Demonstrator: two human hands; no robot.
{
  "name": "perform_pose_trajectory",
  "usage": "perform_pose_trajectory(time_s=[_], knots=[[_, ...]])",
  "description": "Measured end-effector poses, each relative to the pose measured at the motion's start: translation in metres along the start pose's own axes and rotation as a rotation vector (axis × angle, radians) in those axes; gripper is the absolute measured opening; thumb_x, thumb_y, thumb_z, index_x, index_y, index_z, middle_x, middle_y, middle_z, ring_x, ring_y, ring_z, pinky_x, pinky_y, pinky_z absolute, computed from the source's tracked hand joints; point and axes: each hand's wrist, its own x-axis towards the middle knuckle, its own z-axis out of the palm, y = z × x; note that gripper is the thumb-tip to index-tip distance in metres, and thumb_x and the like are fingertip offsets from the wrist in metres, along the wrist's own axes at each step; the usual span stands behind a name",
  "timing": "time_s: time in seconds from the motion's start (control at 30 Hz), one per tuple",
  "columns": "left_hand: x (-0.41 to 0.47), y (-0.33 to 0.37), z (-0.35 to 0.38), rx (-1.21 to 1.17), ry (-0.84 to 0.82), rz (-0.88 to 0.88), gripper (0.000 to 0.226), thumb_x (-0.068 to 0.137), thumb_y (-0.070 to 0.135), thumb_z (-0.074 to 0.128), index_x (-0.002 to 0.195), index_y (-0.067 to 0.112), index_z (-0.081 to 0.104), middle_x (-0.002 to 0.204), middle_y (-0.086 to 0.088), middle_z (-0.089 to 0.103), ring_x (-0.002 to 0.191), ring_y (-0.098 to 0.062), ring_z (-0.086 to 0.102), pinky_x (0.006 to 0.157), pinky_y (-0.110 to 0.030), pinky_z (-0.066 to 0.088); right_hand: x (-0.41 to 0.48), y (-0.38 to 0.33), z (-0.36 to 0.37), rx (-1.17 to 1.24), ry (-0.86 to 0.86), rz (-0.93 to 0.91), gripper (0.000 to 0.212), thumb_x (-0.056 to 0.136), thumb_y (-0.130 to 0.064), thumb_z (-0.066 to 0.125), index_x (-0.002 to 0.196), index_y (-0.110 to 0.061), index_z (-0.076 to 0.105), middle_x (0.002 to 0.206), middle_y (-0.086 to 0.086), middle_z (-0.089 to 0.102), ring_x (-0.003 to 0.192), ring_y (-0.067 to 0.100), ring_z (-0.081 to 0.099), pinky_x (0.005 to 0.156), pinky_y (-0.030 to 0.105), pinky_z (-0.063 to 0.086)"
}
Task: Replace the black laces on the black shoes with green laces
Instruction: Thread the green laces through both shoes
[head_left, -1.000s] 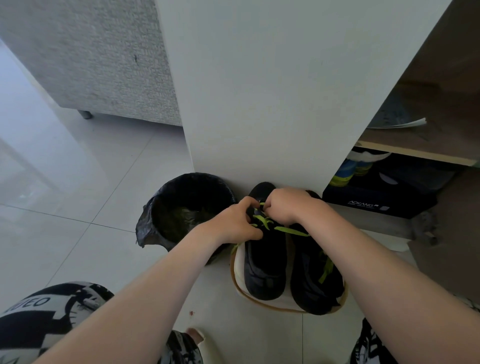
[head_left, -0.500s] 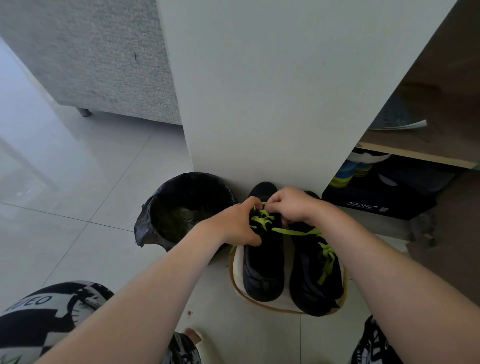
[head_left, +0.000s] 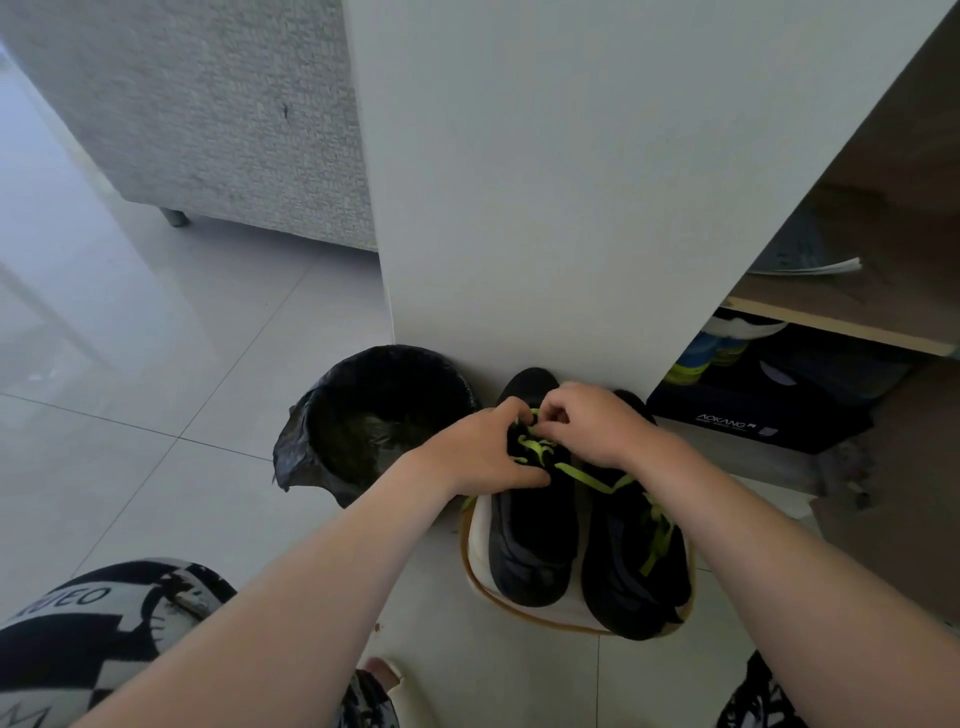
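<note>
The left hand (head_left: 483, 452) and right hand (head_left: 592, 426) each pinch the green lace (head_left: 540, 449) over a black shoe (head_left: 535, 545), apparently finishing threading, so the next move likely calls for tightening and tying.

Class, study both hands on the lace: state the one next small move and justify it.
Probably pull the green lace taut: left hand and right hand pinch it over the shoe nearest the bin, and a slack length trails across the other shoe.

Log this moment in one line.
step: lacing shoe by bin | left grip: pinches green lace | right grip: pinches green lace | other shoe: green lace showing
</note>
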Motion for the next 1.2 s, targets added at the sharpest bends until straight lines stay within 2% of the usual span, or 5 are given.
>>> perform_pose_trajectory(time_s=[0.23,0.47,0.73,0.93,1.2], knots=[[-0.001,0.001,-0.007,-0.045,-0.048,-0.069,0.078,0.07,0.051,0.083,0.131,0.036,0.038,0.097,0.004,0.058,0.085,-0.01,0.059,0.076,-0.03,0.053,0.007,-0.008,0.035,0.37,0.358,0.366,0.02,0.101,-0.027,0.056,0.091,-0.013,0.067,0.089,-0.002,0.064,0.086,0.019,0.059,0.074,0.029,0.04],[-0.001,-0.001,-0.009,-0.064,-0.068,-0.075,0.079,0.067,0.052,0.085,0.128,0.039,0.036,0.096,0.006,0.056,0.086,-0.008,0.057,0.073,-0.026,0.051,0.002,0.002,0.007,0.228,0.115,0.076,0.013,0.096,-0.028,0.063,0.093,-0.018,0.071,0.09,-0.006,0.067,0.087,0.013,0.061,0.078,0.032,0.047],[0.012,0.009,-0.019,-0.104,0.113,-0.091,0.018,0.097,0.041,0.053,0.111,0.035,0.062,0.092,0.012,0.062,0.092,-0.013,0.061,0.074,-0.028,0.043,0.009,0.02,-0.005,0.358,0.162,0.23,0.018,0.1,-0.015,0.052,0.095,-0.027,0.064,0.095,-0.004,0.07,0.062,0.011,0.061,0.068,0.026,0.047],[0.043,0.015,-0.014,0.239,0.264,0.035,0.027,0.097,0.02,0.055,0.117,0.028,0.071,0.115,0.0,0.063,0.106,-0.021,0.06,0.093,-0.037,0.05,0.011,0.019,-0.007,0.167,0.07,0.299,0.026,0.09,-0.034,0.069,0.065,-0.025,0.071,0.063,-0.007,0.067,0.064,0.019,0.064,0.071,0.031,0.054],[0.057,0.025,-0.017,0.386,0.168,0.008,0.016,0.09,0.022,0.066,0.1,0.022,0.079,0.096,0.002,0.075,0.089,-0.018,0.068,0.08,-0.029,0.052,0.018,0.016,0.001,0.245,0.022,0.488,0.029,0.087,-0.041,0.074,0.087,-0.011,0.075,0.088,0.008,0.072,0.082,0.028,0.067,0.068,0.029,0.048]])
